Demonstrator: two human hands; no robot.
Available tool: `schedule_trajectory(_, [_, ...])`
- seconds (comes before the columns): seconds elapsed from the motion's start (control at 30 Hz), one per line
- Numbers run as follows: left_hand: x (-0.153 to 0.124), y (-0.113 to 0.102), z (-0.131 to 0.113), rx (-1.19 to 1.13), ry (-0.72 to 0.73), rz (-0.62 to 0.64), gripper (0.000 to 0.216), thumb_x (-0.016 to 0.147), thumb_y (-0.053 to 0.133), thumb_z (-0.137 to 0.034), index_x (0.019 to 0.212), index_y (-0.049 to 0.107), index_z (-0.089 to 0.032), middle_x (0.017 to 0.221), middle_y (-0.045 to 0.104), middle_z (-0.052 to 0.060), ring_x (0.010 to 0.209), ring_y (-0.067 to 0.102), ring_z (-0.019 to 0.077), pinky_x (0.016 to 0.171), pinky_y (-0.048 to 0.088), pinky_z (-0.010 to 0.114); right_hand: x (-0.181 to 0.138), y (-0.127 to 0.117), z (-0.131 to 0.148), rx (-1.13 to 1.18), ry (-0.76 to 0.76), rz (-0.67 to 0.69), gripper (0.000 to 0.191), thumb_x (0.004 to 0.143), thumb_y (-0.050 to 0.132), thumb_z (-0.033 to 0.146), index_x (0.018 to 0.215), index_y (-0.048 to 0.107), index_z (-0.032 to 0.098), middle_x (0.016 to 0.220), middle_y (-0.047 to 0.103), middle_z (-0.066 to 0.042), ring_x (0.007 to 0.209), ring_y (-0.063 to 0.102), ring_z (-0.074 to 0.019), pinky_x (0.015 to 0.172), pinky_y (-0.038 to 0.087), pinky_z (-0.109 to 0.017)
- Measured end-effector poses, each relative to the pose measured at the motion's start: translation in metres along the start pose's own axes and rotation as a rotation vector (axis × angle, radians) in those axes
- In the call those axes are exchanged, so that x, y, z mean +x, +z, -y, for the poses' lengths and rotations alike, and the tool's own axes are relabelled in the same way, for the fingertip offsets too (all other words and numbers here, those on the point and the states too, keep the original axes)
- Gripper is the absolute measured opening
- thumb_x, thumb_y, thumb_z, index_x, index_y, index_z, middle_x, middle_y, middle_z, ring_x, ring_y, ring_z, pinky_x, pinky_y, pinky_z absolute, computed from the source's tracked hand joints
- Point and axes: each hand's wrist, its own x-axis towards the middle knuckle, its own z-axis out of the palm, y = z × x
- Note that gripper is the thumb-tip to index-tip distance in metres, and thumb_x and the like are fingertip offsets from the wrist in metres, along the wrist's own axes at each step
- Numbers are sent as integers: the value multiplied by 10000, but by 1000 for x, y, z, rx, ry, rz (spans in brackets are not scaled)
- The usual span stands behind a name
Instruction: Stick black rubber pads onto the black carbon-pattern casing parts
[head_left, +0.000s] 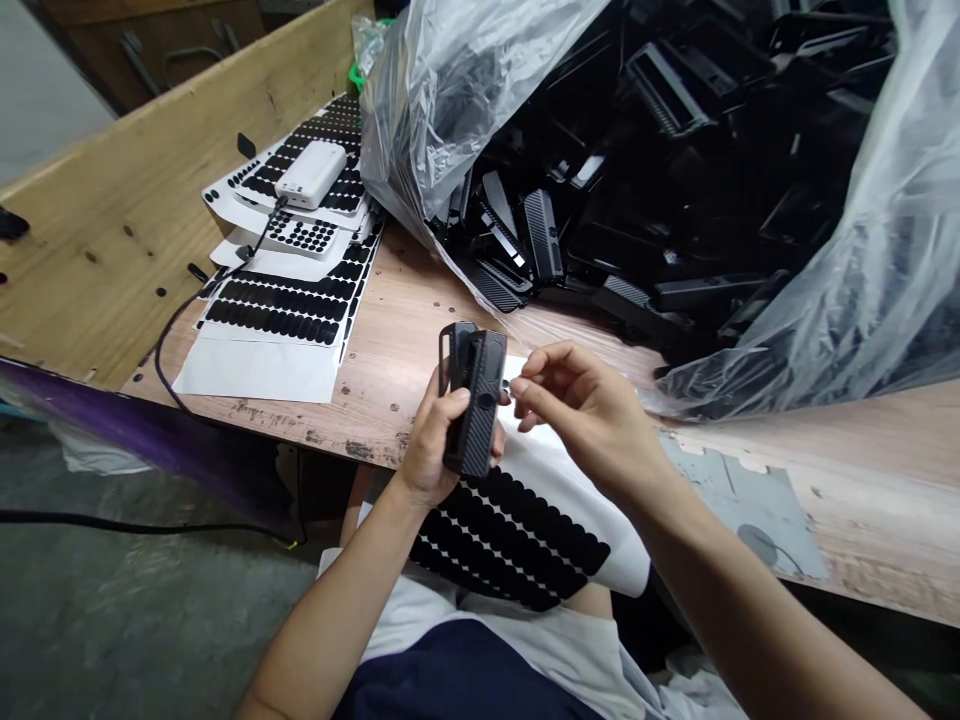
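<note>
My left hand [433, 440] is wrapped round a black plastic part [484, 405] with a carbon-fibre pattern, held tilted above the table's front edge. A slim open frame shows along the part's left side. Just to the right is my right hand [574, 405], thumb and index finger brought together close to the part. Whatever lies between those fingertips is too small to make out, though a dark spot shows beside them. Under both hands, a white sheet with rows of black round-edged stickers [517, 530] rests across my lap and against the table edge.
A clear plastic bag [435, 110] full of black plastic parts [544, 235] lies open at the back. At left, a white power bank [311, 172] with a cable sits on more sticker sheets [274, 305], beside a wooden side board [120, 210]. A grey plate [750, 500] lies at right.
</note>
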Motion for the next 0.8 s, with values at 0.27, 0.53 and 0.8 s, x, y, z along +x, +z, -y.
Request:
schedule_trajectory(0.27, [3,-5,-14,-362,-4,-192,273,898,574,-409,906,646,-146,910,604,58,579,391,68,460,356,174,-2,13,-33,-734,-92,2,187,949,672,372,970,780,220,889,776,-73,779,675,-256,719,492,-399])
schedule_trajectory(0.53, [4,-7,-11,-408,68,-257,273,886,640,-418,1013,660,-177,981,617,52,664,424,89,573,422,189,-9,24,-53,-736,-335,5,141,979,654,307,948,764,224,996,755,-113,941,702,-293,748,540,-402])
schedule_trajectory(0.8, [6,-3,-10,-400,64,-324,288,964,560,-429,1019,672,-170,1030,661,63,669,497,94,641,497,237,-16,16,-36,-416,-415,42,94,914,709,270,833,757,271,861,748,-69,848,680,-260,791,560,-433])
